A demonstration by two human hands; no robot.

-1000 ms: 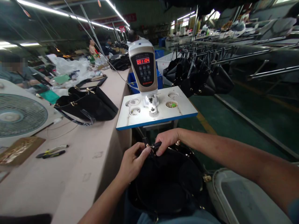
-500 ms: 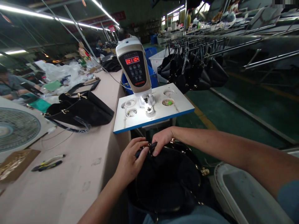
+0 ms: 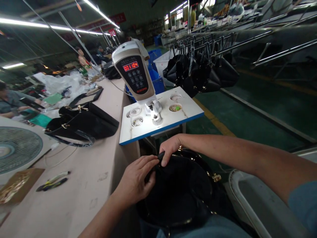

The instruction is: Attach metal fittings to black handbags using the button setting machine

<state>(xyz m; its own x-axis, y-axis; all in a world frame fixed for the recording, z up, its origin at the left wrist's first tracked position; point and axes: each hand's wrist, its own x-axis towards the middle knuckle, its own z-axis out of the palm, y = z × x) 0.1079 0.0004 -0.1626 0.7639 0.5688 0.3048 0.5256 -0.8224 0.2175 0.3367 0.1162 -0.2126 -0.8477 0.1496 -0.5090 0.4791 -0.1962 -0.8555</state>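
Observation:
A black handbag (image 3: 178, 195) with gold-coloured fittings rests on my lap, its mouth facing up. My right hand (image 3: 170, 148) pinches the far rim of the bag between thumb and fingers. At the rim's left corner, my left hand (image 3: 140, 177) is closed around the edge, its fingertips near my right thumb; what lies under those fingers is partly hidden. Just beyond both hands stands a riveting machine (image 3: 135, 72) with a red lit counter, on a white board (image 3: 165, 120) with round cups of small metal parts.
On the table at left lie another black handbag (image 3: 84, 124), pliers (image 3: 53, 181), a fan (image 3: 15, 148) and a cardboard box (image 3: 17, 185) of metal pieces. Black bags (image 3: 198, 69) hang from a rail at right. A grey bin (image 3: 257, 201) stands close on my right.
My left hand has turned and its fingers have curled further over the rim, covering the small metal fitting. My right hand keeps its pinch. The view has shifted slightly.

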